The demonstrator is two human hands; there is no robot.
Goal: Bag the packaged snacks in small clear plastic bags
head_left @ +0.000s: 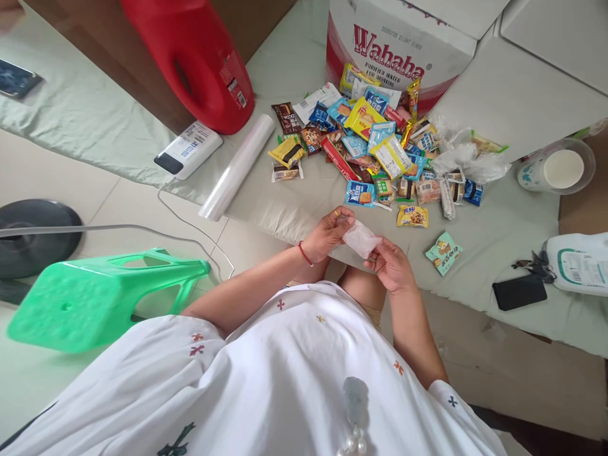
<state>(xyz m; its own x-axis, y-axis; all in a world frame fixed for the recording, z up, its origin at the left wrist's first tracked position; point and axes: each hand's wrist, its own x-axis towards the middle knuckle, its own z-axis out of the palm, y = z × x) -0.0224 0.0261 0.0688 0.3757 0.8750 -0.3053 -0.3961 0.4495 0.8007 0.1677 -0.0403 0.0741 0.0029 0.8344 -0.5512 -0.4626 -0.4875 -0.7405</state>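
Between both hands, over the front edge of the cloth-covered table, I hold a small whitish-pink wrapped packet (361, 239); its exact kind does not show. My left hand (329, 233) pinches its left end, a red string bracelet at the wrist. At the right end, the fingers of my right hand (390, 262) close on it. Just beyond lies a heap of wrapped snacks (375, 136) in several colours. A yellow cookie packet (412, 216) rests in front of the heap, and a mint-green packet (443, 253) lies to the right of my right hand.
A clear film roll (237, 168), a white power bank (189, 151) and a red jug (199, 63) are left of the heap. Behind stands a Wahaha carton (399, 47). To the right are a cup (553, 170), keys with a black case (519, 291) and a white bottle (579, 263).
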